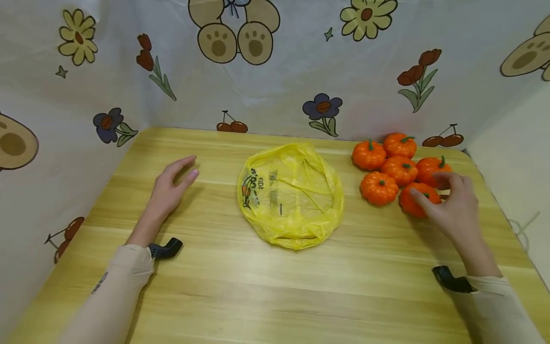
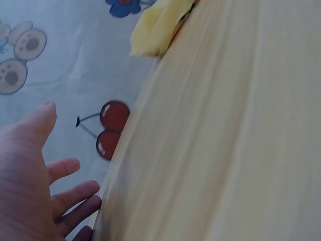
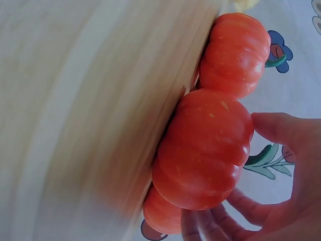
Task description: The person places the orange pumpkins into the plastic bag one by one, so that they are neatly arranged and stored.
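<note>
Both beige sleeves point(image 1: 107, 296) are cut off by the lower edge. The left hand point(image 1: 167, 191) hangs at the worktop's point(image 1: 258, 296) left with thumb and fingers apart, holding nothing. The right hand point(image 1: 460, 210) grips the nearest mini pumpkin point(image 1: 414, 204), some fingertips hidden behind it. Between the hands lies a yellow plastic bag point(image 1: 301, 196), its print partly illegible; five other pumpkins point(image 1: 379, 188) cluster near the cloth backdrop point(image 1: 279, 86).
</note>
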Action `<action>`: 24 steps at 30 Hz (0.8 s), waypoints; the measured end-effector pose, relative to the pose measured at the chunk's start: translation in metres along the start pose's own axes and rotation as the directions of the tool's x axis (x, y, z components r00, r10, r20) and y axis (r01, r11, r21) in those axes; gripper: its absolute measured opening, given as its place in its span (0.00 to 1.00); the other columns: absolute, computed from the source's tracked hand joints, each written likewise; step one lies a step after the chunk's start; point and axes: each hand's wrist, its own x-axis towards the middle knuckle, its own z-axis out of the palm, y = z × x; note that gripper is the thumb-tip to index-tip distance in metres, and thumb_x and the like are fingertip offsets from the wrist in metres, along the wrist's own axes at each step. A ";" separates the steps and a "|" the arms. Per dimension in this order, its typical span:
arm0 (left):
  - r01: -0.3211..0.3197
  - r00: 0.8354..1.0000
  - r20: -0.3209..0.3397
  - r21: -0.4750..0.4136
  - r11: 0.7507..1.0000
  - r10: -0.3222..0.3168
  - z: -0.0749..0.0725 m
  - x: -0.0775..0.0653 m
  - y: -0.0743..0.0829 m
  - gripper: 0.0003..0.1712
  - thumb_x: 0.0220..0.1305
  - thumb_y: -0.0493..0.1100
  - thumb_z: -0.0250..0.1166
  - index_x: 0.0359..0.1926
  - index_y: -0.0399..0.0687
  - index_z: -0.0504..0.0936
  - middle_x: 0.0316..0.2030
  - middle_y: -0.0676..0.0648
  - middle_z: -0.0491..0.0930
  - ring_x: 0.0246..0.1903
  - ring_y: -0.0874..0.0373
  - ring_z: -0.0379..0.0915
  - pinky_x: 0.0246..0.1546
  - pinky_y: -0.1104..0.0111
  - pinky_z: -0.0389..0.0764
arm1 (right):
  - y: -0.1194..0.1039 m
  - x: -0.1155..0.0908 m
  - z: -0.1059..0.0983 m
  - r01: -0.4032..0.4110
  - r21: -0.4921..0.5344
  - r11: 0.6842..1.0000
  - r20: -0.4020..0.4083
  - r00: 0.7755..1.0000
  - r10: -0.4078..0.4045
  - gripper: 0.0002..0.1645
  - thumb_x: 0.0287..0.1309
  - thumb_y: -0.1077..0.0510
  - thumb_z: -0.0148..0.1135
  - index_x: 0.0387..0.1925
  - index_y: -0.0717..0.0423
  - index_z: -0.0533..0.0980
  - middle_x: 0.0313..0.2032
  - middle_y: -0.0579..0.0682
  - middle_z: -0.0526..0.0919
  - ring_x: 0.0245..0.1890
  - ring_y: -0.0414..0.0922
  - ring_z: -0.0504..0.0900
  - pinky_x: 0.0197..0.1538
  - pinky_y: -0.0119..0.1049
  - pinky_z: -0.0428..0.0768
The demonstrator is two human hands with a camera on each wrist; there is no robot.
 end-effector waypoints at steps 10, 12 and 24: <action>-0.090 0.995 0.045 0.001 0.996 0.090 0.043 0.012 0.027 0.32 0.74 0.55 0.67 0.74 0.54 0.75 0.68 0.45 0.78 0.73 0.46 0.65 0.77 0.44 0.59 | 0.007 0.003 -0.006 -0.012 -0.130 0.991 0.216 0.976 0.041 0.46 0.68 0.36 0.65 0.65 0.72 0.68 0.59 0.78 0.72 0.56 0.73 0.70 0.52 0.64 0.68; -0.105 0.993 0.057 0.001 0.994 0.105 0.050 0.014 0.031 0.32 0.73 0.55 0.68 0.74 0.55 0.75 0.67 0.46 0.79 0.72 0.47 0.66 0.76 0.45 0.60 | 0.009 0.003 -0.008 -0.019 -0.145 0.989 0.251 0.966 0.055 0.49 0.67 0.34 0.64 0.68 0.71 0.67 0.61 0.79 0.71 0.58 0.76 0.70 0.54 0.68 0.69; -0.207 0.971 0.118 -0.025 0.978 0.209 0.072 0.021 0.045 0.31 0.71 0.52 0.71 0.72 0.57 0.78 0.63 0.47 0.83 0.66 0.49 0.69 0.71 0.45 0.65 | 0.006 0.003 -0.012 0.003 -0.178 0.984 0.344 0.937 0.059 0.58 0.63 0.34 0.70 0.73 0.72 0.59 0.62 0.83 0.69 0.57 0.79 0.70 0.53 0.73 0.71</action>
